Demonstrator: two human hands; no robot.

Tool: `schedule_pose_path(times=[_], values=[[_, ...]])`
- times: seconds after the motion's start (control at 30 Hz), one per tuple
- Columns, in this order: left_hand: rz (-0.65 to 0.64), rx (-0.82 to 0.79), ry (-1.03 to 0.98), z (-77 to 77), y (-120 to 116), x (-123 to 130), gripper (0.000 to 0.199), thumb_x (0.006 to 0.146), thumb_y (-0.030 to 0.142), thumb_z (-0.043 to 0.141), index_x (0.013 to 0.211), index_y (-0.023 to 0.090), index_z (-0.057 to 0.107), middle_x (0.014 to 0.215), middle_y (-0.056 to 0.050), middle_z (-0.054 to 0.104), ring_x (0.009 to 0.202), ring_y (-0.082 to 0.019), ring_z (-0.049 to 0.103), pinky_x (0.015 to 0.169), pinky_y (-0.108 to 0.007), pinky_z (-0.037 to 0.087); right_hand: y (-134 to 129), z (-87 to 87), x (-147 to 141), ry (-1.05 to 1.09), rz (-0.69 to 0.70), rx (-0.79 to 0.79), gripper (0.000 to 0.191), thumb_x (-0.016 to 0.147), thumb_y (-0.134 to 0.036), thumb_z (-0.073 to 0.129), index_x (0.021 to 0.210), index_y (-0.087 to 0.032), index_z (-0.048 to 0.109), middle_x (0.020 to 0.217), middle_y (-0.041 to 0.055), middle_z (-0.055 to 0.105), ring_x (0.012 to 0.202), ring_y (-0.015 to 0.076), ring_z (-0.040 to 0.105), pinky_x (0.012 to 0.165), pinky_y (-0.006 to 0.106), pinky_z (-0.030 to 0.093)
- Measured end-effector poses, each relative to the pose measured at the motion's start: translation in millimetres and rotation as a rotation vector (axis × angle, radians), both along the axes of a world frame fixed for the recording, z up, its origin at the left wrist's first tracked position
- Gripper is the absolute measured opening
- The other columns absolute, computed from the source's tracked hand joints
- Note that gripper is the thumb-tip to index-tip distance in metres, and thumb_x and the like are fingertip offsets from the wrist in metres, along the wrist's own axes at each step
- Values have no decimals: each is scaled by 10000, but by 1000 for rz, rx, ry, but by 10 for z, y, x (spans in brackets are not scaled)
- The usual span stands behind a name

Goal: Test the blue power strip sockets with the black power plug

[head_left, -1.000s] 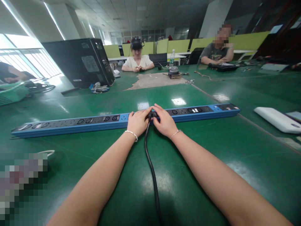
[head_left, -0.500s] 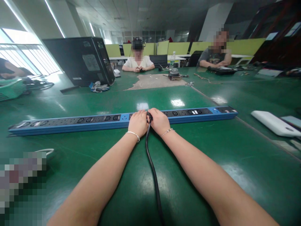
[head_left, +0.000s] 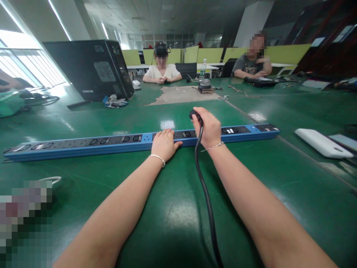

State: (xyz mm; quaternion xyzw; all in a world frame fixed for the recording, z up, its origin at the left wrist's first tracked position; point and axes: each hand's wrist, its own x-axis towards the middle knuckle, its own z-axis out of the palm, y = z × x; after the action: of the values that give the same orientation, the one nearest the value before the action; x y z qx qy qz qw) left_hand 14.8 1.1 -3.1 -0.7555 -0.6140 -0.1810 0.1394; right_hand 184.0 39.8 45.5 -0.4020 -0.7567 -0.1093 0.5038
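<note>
A long blue power strip (head_left: 125, 148) with black sockets lies across the green table, slightly tilted in view. Over its middle lies my left hand (head_left: 164, 143), holding the strip, with the fingers across its top and the thumb along the near edge. Raised above the strip to the right, my right hand (head_left: 209, 126) grips a black plug (head_left: 194, 114), which is clear of the sockets. From the plug a thick black power cord (head_left: 206, 193) hangs down and runs toward me past the bottom edge. The plug's pins cannot be made out.
A black computer case (head_left: 92, 72) stands at the back left with gloves (head_left: 114, 101) beside it. A white device (head_left: 320, 142) lies at the right, and a blurred-out object (head_left: 25, 208) at the near left. Two people sit across the table; a green basket (head_left: 11, 103) is far left.
My right hand has lifted the plug off the power strip, up and to the right, and the cord has swung along. My left hand stays on the strip.
</note>
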Motion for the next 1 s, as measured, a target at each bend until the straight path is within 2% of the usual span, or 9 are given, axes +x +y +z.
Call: schedule_pose_path(times=[0.07, 0.13, 0.27, 0.5, 0.83, 1.0], values=[[-3, -15, -8, 0, 5, -5, 598, 844, 513, 450, 1242, 69, 482, 1326, -184, 502, 1259, -273, 427, 1052, -411, 303, 76, -14, 304, 25, -84, -57, 287, 838, -270, 489, 1059, -166, 640, 1033, 77, 684, 944, 212, 639, 870, 350, 500], [-10, -25, -12, -1, 11, -11, 605, 845, 520, 444, 1246, 70, 479, 1327, -187, 499, 1260, -275, 424, 1053, -417, 299, 136, -100, 599, 52, -171, -135, 283, 795, -279, 529, 1013, -168, 671, 953, 72, 707, 865, 224, 661, 813, 359, 521], [-17, -24, -15, -1, 14, -21, 608, 846, 524, 442, 1247, 68, 475, 1322, -192, 502, 1260, -276, 422, 1054, -418, 294, 166, -272, 924, 51, -190, -213, 280, 762, -281, 550, 968, -170, 704, 924, 68, 719, 849, 230, 670, 805, 354, 525], [-17, -35, -14, 12, 9, -19, 619, 845, 530, 439, 1249, 63, 473, 1325, -203, 495, 1268, -279, 414, 1054, -425, 297, 134, -347, 923, -44, -180, -189, 295, 777, -252, 517, 995, -175, 699, 1000, 64, 705, 925, 232, 659, 865, 364, 508], [-11, -41, -26, 9, 10, -7, 604, 849, 516, 441, 1243, 60, 479, 1325, -203, 495, 1270, -284, 411, 1057, -427, 296, 26, -442, 907, -151, -217, -204, 328, 813, -249, 489, 1082, -177, 663, 1053, 69, 688, 912, 220, 666, 844, 336, 521], [-14, -38, -39, 9, 6, -6, 587, 858, 516, 420, 1248, 81, 481, 1326, -198, 496, 1273, -280, 408, 1054, -434, 303, -10, -499, 855, -101, -204, -193, 324, 822, -264, 485, 1089, -184, 650, 1079, 80, 677, 932, 218, 660, 852, 352, 515]])
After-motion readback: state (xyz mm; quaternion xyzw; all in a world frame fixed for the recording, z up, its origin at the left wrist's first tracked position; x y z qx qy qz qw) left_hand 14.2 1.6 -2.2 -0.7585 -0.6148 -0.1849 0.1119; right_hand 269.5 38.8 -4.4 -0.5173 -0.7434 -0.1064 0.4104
